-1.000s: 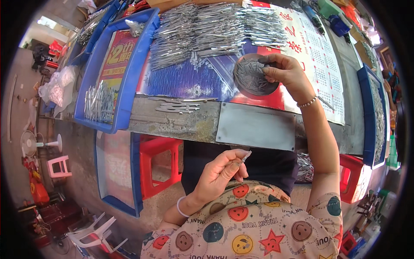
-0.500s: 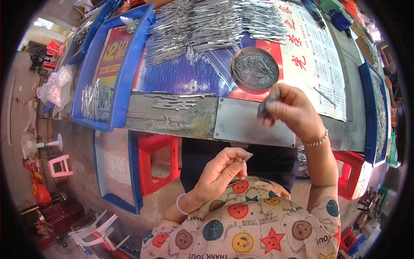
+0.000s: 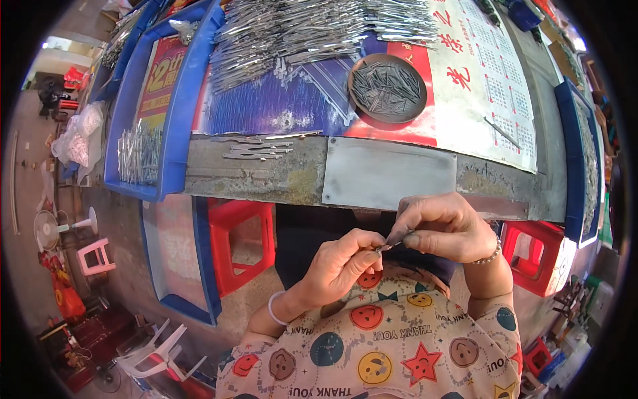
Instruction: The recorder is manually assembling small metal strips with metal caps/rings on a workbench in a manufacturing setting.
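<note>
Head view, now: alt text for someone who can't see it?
A person's left hand pinches a small metal piece, the right hand close against it, in front of a workbench. On the workbench, a round dish of thin dark metal pieces sits nearer than a spread of silvery metal strips, with a blue tray at left.

The small metal pieces (image 3: pixel 385 248) pinched by the left hand (image 3: pixel 337 266) and right hand (image 3: pixel 448 229) are mostly hidden, too small to tell apart; the view's upper edge crops the metal strips (image 3: pixel 292 33).
</note>
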